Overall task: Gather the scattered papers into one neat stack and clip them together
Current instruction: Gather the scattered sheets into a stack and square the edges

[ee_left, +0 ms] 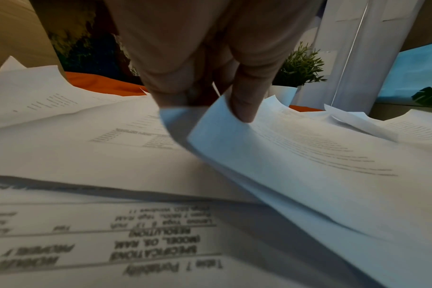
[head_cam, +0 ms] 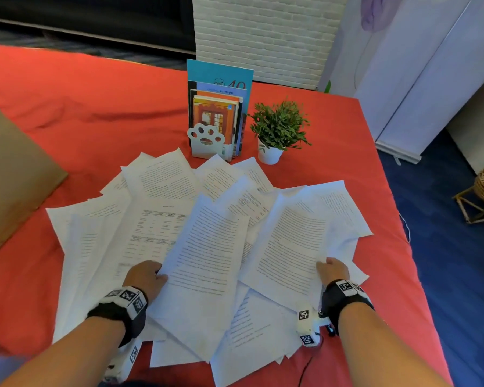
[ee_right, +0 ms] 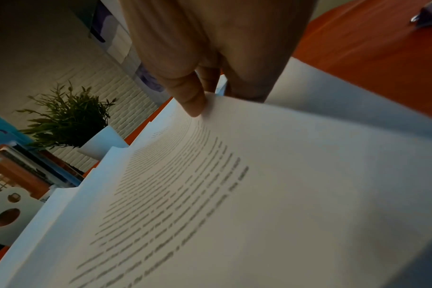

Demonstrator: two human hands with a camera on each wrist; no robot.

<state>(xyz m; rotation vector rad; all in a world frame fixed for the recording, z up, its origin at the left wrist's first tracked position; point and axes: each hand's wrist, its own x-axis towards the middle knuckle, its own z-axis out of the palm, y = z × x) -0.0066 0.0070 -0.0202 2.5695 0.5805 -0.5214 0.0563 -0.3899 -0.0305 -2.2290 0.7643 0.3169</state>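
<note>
Head view shows, nearest, the two forearms with black wrist bands reaching over many white papers that lie scattered and overlapping on a red cloth. The left hand pinches the left edge of one printed sheet; in the left wrist view the thumb lies on top and the curled fingers are under the lifted corner. The right hand holds the right edge of another printed sheet, thumb on top and fingers below, as the right wrist view shows. Farther away, behind the papers, a white paw-shaped bookend holds upright books, and just beside it on the right stands a small green plant in a white pot.
</note>
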